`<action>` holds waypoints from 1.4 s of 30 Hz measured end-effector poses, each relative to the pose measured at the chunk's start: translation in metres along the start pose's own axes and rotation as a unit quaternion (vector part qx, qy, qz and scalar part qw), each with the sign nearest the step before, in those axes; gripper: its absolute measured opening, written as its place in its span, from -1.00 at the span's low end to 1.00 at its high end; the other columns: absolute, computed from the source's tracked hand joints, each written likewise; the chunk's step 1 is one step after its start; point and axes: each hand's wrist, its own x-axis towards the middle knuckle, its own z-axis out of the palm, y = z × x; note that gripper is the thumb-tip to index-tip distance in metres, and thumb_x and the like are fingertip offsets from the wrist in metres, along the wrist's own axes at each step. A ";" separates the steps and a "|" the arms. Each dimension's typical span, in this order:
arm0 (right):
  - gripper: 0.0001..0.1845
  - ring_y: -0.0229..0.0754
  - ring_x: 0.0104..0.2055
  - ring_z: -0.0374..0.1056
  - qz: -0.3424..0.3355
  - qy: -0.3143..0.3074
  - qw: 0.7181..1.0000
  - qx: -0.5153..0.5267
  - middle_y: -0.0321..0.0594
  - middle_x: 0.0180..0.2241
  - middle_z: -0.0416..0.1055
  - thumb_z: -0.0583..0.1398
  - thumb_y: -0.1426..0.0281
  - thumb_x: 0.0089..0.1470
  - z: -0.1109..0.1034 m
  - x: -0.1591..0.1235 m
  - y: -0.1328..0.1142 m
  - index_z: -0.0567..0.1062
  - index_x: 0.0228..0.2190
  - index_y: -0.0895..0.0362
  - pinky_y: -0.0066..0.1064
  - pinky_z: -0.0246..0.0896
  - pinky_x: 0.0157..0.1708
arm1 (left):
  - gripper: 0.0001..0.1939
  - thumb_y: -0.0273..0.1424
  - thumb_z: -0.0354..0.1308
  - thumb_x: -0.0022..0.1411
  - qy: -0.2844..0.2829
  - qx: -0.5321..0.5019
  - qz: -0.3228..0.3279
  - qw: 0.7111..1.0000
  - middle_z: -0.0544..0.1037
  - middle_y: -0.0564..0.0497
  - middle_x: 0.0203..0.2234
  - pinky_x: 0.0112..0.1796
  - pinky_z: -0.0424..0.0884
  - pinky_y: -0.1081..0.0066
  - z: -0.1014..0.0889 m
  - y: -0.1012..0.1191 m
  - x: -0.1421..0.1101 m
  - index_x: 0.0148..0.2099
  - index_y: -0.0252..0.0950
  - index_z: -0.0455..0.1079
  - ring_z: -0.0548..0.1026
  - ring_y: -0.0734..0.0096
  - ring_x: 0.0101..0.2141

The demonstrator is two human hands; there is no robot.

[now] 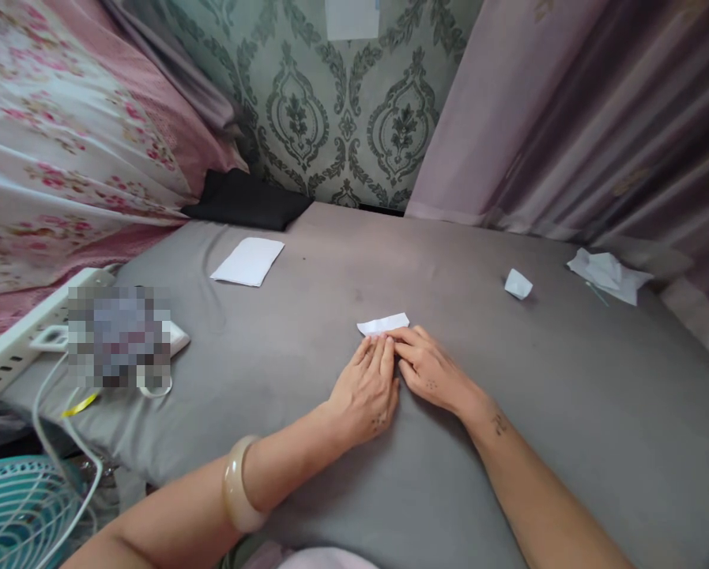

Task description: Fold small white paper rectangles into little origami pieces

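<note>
A small folded strip of white paper [382,324] lies on the grey padded surface [567,427], and its near part is hidden under my fingers. My left hand [366,387] and my right hand [431,371] meet at the strip, with the fingertips of both pressing down on it. A pale bangle [241,484] circles my left wrist. Farther back lie a flat white sheet [247,261], a small folded paper piece [518,284] and a crumpled white paper [609,276].
A white power strip [22,340] with a white cable lies at the left edge, beside a pixelated blurred object [117,336]. A teal fan guard [16,514] sits low left. A black cushion [246,199] lies at the back, with floral and mauve fabric around.
</note>
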 end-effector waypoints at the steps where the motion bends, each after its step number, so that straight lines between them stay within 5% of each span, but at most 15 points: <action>1: -0.60 -0.09 -0.07 0.23 0.002 -0.001 1.000 -0.001 -0.11 -0.08 0.39 0.00 0.61 0.09 0.000 0.000 0.000 0.49 -0.12 0.13 -0.17 0.23 -0.02 | -0.40 -0.34 -0.23 0.33 0.001 0.001 -0.002 1.000 0.13 -0.47 0.22 0.21 -0.04 0.12 -0.001 0.000 0.000 0.27 -0.72 -0.05 0.08 0.01 0.24; 11: -0.50 -0.10 -0.08 0.23 0.012 0.004 1.000 -0.013 -0.13 -0.02 0.39 0.01 0.66 0.03 0.004 -0.003 0.002 0.45 -0.03 0.14 -0.20 0.24 -0.02 | -0.51 -0.33 -0.20 0.34 0.057 0.020 -0.082 0.995 0.36 -0.36 0.09 0.14 0.15 0.12 -0.008 -0.027 -0.005 0.13 -0.57 0.27 0.31 0.06 0.13; 15: -0.50 -0.14 -0.08 0.29 0.016 0.046 0.997 0.060 -0.20 -0.05 0.43 0.00 0.66 0.01 0.010 0.000 0.013 0.50 -0.10 0.06 -0.20 0.24 -0.02 | -0.60 -0.31 -0.19 0.37 0.034 -0.076 -0.120 0.989 0.55 -0.18 -0.27 -0.10 0.36 0.20 -0.015 -0.052 0.012 -0.23 -0.35 0.45 0.49 0.20 -0.18; 20: -0.57 -0.15 -0.03 0.32 0.055 0.151 0.980 0.118 -0.18 -0.08 0.44 0.01 0.60 0.08 0.018 0.002 0.029 0.50 -0.10 0.06 -0.18 0.21 0.02 | -0.69 -0.25 0.13 0.19 0.038 -0.143 -0.166 0.975 0.45 -0.16 -0.20 -0.13 0.34 0.21 -0.007 -0.067 0.031 -0.09 -0.34 0.37 0.40 0.17 -0.14; 27: -0.65 -0.10 -0.02 0.24 0.077 0.148 0.985 0.039 -0.13 -0.10 0.41 0.05 0.51 0.15 0.021 0.003 0.027 0.46 -0.06 0.09 -0.15 0.19 0.02 | -0.77 -0.35 0.17 0.12 -0.010 -0.242 -0.208 0.948 0.43 -0.07 -0.29 -0.17 0.34 0.25 -0.001 -0.074 0.042 -0.16 -0.31 0.41 0.40 0.28 -0.25; 34: -0.77 -0.11 -0.17 0.25 0.128 0.159 0.979 0.003 -0.15 -0.27 0.43 0.09 0.45 0.15 0.019 0.000 0.010 0.51 -0.20 0.10 -0.23 0.22 -0.10 | -0.73 -0.53 0.11 0.10 0.022 -0.302 -0.132 0.944 0.42 -0.07 -0.25 -0.17 0.37 0.33 0.000 -0.079 0.056 -0.10 -0.34 0.37 0.40 0.37 -0.27; 39: -0.81 -0.11 -0.19 0.26 0.153 0.161 0.975 -0.009 -0.15 -0.27 0.42 0.11 0.43 0.14 0.021 0.000 0.006 0.51 -0.24 0.10 -0.24 0.23 -0.13 | -0.81 -0.48 0.06 0.20 0.068 -0.191 -0.039 0.978 0.40 -0.10 -0.17 -0.09 0.31 0.25 0.004 -0.076 0.046 -0.13 -0.28 0.39 0.35 0.29 -0.17; 42: -0.82 -0.10 -0.16 0.26 0.148 0.170 0.974 0.000 -0.14 -0.25 0.41 0.12 0.43 0.13 0.022 0.001 0.007 0.49 -0.23 0.10 -0.22 0.22 -0.11 | -0.78 -0.46 -0.06 0.30 0.032 -0.156 0.039 0.986 0.45 -0.08 -0.20 -0.13 0.33 0.28 -0.004 -0.067 0.035 -0.17 -0.26 0.41 0.37 0.30 -0.20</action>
